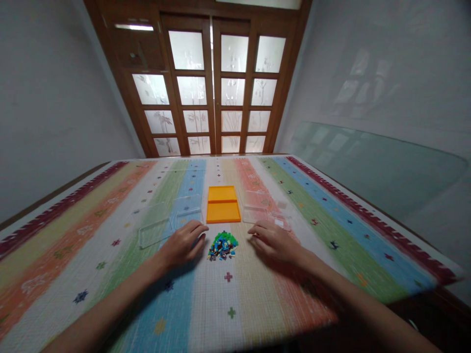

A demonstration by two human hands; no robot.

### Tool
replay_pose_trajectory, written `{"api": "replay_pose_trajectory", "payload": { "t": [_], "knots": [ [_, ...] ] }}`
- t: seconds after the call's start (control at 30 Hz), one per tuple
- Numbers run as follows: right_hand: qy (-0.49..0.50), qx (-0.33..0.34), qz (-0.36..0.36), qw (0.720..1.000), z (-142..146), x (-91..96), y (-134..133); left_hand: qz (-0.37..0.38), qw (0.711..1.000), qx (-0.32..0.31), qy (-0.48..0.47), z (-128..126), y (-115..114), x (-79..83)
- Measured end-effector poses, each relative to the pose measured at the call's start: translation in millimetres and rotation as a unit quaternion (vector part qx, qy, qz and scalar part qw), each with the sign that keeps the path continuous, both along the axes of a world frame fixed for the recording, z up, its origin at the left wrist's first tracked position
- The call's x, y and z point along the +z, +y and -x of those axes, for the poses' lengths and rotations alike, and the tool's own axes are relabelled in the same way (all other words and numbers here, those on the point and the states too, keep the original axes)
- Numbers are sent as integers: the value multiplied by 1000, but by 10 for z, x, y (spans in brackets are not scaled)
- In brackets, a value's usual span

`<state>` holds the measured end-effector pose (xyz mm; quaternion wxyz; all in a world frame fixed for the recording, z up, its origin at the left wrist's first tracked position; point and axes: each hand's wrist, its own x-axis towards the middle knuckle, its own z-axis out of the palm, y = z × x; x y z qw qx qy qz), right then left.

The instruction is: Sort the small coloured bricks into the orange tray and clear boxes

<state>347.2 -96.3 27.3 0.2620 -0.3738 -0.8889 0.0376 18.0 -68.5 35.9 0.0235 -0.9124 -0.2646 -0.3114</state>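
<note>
A small heap of tiny plastic building bricks [222, 245], green, blue, white and dark, lies on the striped tablecloth between my hands. To its left rests my left hand [187, 240], palm down, its thumb apart from the loosely bent fingers and nothing held. My right hand [274, 241] lies to the right of the heap, fingers slightly bent and spread, also holding nothing. Just beyond the bricks lies an opened orange plastic case [223, 213], its two halves flat. Neither hand touches the heap or the case.
Clear open plastic boxes [156, 232] lie left of the orange case, and more clear boxes [255, 214] lie on its right, one with small pale pieces in it. The tablecloth [231, 294] covers a table between two walls. Wooden glazed doors [214, 88] stand behind.
</note>
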Motion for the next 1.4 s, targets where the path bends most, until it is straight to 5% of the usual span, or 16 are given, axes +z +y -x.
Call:
{"api": "replay_pose_trajectory", "payload": {
  "t": [0.23, 0.43, 0.67, 1.4],
  "knots": [
    [-15, 2, 46, 999, 268, -8, 108, 47, 999, 11, -17, -7, -56, -190],
    [0, -8, -15, 1000, 298, -189, 113, 91, 996, 0, 1, 15, -99, -256],
    [-37, -8, -35, 999, 283, -182, 47, 92, 996, -13, 8, 34, -65, -271],
    [-34, 5, -19, 999, 228, -201, 37, 161, 987, -10, 19, -31, -308, -45]
  ]
}}
